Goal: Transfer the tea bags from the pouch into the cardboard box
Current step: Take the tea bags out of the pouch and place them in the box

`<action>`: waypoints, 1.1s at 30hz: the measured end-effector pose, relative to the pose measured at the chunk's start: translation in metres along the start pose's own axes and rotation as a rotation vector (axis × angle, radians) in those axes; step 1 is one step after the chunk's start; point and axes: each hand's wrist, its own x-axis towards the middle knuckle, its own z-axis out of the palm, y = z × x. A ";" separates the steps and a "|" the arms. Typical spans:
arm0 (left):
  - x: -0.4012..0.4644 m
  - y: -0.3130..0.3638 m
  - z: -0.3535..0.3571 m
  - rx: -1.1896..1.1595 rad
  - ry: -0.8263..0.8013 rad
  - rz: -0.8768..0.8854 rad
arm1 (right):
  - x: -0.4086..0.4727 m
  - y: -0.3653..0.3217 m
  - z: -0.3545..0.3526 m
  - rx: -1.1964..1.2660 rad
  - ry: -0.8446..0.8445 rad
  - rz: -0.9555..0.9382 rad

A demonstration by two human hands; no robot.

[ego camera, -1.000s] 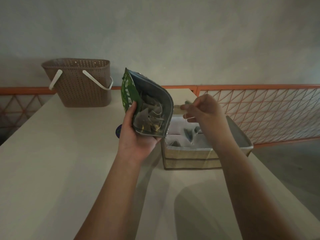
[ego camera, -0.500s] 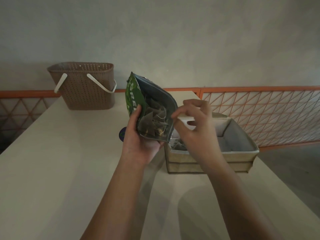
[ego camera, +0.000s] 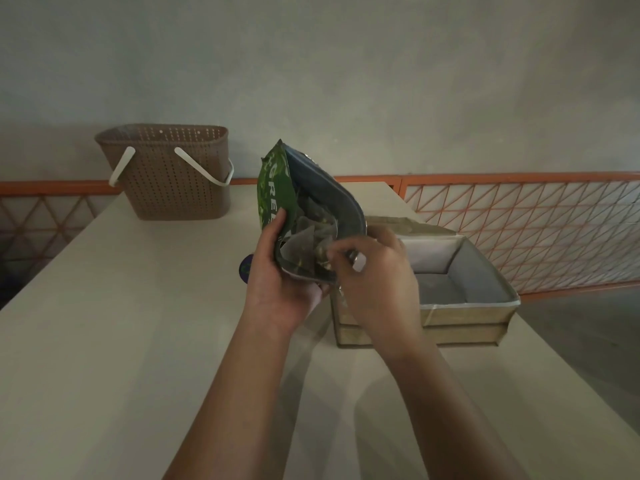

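Basket [ego camera: 173, 174] stands far-left; box [ego camera: 464, 271] interior open.

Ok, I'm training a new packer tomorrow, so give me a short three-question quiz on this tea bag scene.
1. True or false: the left hand holds the green pouch open above the table.
2. Where do the right hand's fingertips reach? A) into the pouch mouth B) into the brown basket C) flat on the table
3. Fill in: the cardboard box stands to the ____ of the pouch.

Key: 1 true; 2 A; 3 right
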 end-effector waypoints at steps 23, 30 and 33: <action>-0.002 0.000 0.000 -0.042 -0.009 -0.045 | 0.015 0.029 -0.041 0.711 0.100 0.212; -0.002 0.002 0.000 -0.056 -0.011 -0.051 | 0.004 0.042 -0.026 0.355 -0.084 0.230; -0.001 0.001 0.001 -0.007 -0.005 -0.048 | -0.001 0.025 -0.028 0.440 0.044 0.141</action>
